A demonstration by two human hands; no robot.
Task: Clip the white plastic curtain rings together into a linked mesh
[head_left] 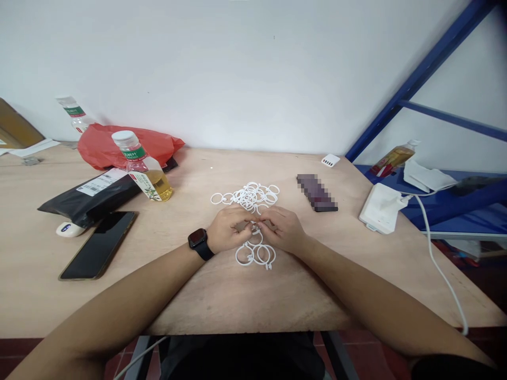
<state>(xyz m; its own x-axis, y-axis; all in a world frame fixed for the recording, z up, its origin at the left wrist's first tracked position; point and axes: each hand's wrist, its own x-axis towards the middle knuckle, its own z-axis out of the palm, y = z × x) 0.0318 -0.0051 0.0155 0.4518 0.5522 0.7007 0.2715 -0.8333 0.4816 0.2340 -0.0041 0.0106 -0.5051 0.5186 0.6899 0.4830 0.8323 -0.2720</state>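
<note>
White round plastic ring [255, 244] is pinched by left hand [229, 230] and right hand [284, 228], fingers narrow; gentle, even pressure is advised.

Head-worn view: looks forward and down across table [222, 301] toward wall [237, 79].

I read the white rings [249, 198] as smooth plastic. Table [222, 298] beneath them: pale wood, matt. Left of the rings: clear bottle [143, 168], glossy plastic; red bag [95, 149], thin crinkled plastic; black parcel [116, 196], slick plastic film. Right of them: white adapter [381, 208], smooth plastic.
</note>
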